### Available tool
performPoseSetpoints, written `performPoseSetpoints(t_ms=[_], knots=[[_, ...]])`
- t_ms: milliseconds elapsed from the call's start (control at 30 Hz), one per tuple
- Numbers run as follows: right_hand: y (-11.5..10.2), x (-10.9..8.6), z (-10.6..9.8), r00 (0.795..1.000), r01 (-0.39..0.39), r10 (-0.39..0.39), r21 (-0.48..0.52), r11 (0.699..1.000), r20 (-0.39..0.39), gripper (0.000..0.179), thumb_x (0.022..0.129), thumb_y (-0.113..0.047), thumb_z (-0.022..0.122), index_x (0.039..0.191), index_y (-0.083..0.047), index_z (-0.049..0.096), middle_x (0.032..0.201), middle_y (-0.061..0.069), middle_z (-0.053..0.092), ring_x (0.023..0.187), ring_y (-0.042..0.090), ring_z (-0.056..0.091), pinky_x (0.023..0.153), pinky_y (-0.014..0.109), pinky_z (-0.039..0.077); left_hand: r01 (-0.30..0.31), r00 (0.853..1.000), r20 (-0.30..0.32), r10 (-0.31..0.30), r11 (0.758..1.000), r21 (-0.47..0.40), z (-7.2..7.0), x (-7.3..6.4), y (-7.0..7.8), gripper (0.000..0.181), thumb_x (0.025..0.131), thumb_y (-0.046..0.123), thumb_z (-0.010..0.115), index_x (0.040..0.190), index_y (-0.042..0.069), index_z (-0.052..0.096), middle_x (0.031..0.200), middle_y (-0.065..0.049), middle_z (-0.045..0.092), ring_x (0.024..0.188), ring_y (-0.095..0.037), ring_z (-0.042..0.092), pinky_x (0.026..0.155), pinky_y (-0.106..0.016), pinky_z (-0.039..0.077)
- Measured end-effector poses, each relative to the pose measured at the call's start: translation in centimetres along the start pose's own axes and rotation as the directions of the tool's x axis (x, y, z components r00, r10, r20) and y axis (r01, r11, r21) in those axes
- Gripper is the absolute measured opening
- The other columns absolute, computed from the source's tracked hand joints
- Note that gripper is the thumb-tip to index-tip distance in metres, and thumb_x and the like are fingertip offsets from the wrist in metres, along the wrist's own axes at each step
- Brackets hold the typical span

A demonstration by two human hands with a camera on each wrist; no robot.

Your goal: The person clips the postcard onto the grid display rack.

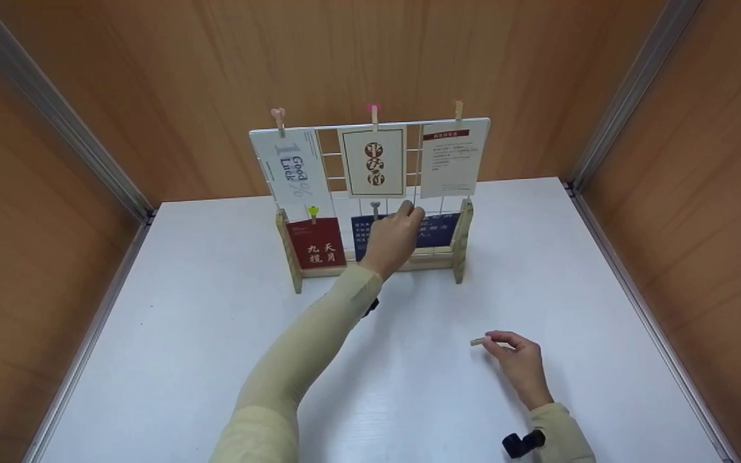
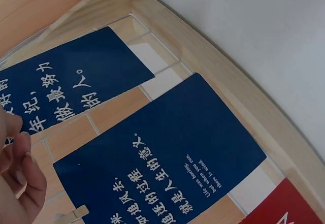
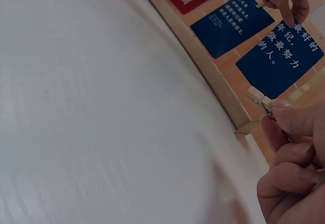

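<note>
My left hand pinches the upper edge of a dark blue card with white characters. That card lies against the lower right of a wire grid rack with wooden feet. Beside it hangs a second blue card, held at its top by a small wooden clothespin; my left forearm partly hides this card in the head view. My right hand, low at the right over the white table, pinches another wooden clothespin between thumb and fingers, its jaws pointing toward the rack.
Clothespins hold three pale cards along the rack's top bar: a "Good Luck" card, a middle card and a text card. A red card hangs lower left. Wooden walls enclose the white table.
</note>
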State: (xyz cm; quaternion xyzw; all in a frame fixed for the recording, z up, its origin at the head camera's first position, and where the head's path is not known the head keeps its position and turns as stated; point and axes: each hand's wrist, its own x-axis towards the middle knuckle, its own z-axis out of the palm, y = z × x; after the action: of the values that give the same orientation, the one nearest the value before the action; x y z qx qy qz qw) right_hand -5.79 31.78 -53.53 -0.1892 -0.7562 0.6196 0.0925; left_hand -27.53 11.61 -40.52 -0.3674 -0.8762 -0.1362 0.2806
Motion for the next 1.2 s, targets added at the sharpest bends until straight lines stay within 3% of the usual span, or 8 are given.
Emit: performPoseSetpoints(t_ms=[167,333,500,633,800,900,967,1200], knots=[[0.0,-0.1,1.0,1.000,0.000,0.000,0.018,1.000,0.007,0.025,0.086,-0.016,0.079,0.103,0.001,0.073,0.107,0.011,0.070,0.088,0.018,0.065,0.073,0.024,0.053,0.028,0.998,-0.050,-0.026,0.999,0.029,0.6,0.0,-0.5,0.014,0.100,0.008,0.057,0.108,0.008,0.067,0.103,-0.010,0.066,0.053,-0.011,0.058,0.043,-0.023,0.047],[-0.4,0.1,1.5,0.999,0.028,-0.029,0.029,0.999,0.019,0.026,0.085,-0.016,0.080,0.102,0.002,0.074,0.104,0.011,0.071,0.079,0.022,0.063,0.063,0.023,0.048,0.081,0.996,-0.042,-0.080,0.997,0.019,1.0,0.0,-0.5,0.012,0.098,0.010,0.061,0.107,0.009,0.068,0.110,-0.010,0.069,0.050,-0.013,0.058,0.042,-0.027,0.047],[-1.4,0.8,1.6,0.996,0.069,-0.070,0.010,0.998,0.048,0.028,0.085,-0.017,0.080,0.104,0.002,0.073,0.104,0.010,0.071,0.082,0.019,0.062,0.064,0.023,0.047,0.154,0.988,-0.016,-0.155,0.987,-0.046,1.5,0.3,-0.3,0.013,0.099,0.015,0.062,0.109,0.012,0.070,0.114,-0.008,0.071,0.055,-0.011,0.061,0.046,-0.026,0.049],[-2.8,1.8,1.5,0.993,0.100,-0.099,-0.014,0.995,0.071,0.029,0.086,-0.017,0.079,0.105,0.004,0.072,0.103,0.009,0.071,0.070,0.015,0.057,0.056,0.021,0.042,0.183,0.983,-0.013,-0.185,0.976,-0.118,2.0,0.6,-0.1,0.014,0.098,0.015,0.063,0.109,0.013,0.072,0.111,-0.005,0.072,0.063,-0.012,0.066,0.052,-0.026,0.052],[-5.8,3.4,1.1,0.978,0.199,-0.194,-0.060,0.978,0.079,0.023,0.087,-0.014,0.078,0.103,0.002,0.073,0.099,0.008,0.071,0.054,0.010,0.045,0.047,0.019,0.034,0.184,0.981,-0.027,-0.190,0.971,-0.151,2.4,0.9,0.1,0.014,0.098,0.015,0.064,0.108,0.012,0.073,0.105,-0.004,0.073,0.071,-0.014,0.069,0.058,-0.026,0.054],[-8.0,4.6,1.5,0.951,0.307,-0.302,-0.089,0.948,0.063,0.017,0.087,-0.011,0.077,0.100,0.000,0.074,0.096,0.009,0.072,0.050,0.006,0.038,0.045,0.019,0.031,0.185,0.981,-0.027,-0.191,0.970,-0.155,2.5,0.9,0.0,0.014,0.098,0.015,0.064,0.107,0.011,0.074,0.100,-0.003,0.073,0.071,-0.014,0.069,0.059,-0.026,0.055],[-9.7,5.5,1.8,0.921,0.390,-0.387,-0.128,0.912,0.050,0.013,0.086,-0.008,0.077,0.098,-0.002,0.075,0.094,0.008,0.072,0.050,0.006,0.038,0.046,0.019,0.031,0.183,0.982,-0.027,-0.189,0.970,-0.162,2.5,0.8,-0.1,0.013,0.098,0.014,0.064,0.105,0.010,0.074,0.097,-0.003,0.073,0.072,-0.014,0.069,0.060,-0.027,0.055],[-14.8,8.7,3.3,0.765,0.624,-0.640,-0.332,0.707,0.076,0.009,0.088,-0.003,0.074,0.096,-0.001,0.076,0.092,0.005,0.073,0.062,0.015,0.051,0.055,0.023,0.041,0.164,0.983,-0.054,-0.175,0.974,-0.157,2.6,1.0,-0.3,0.012,0.097,0.013,0.065,0.101,0.010,0.076,0.093,-0.003,0.074,0.073,-0.016,0.070,0.062,-0.030,0.056]])
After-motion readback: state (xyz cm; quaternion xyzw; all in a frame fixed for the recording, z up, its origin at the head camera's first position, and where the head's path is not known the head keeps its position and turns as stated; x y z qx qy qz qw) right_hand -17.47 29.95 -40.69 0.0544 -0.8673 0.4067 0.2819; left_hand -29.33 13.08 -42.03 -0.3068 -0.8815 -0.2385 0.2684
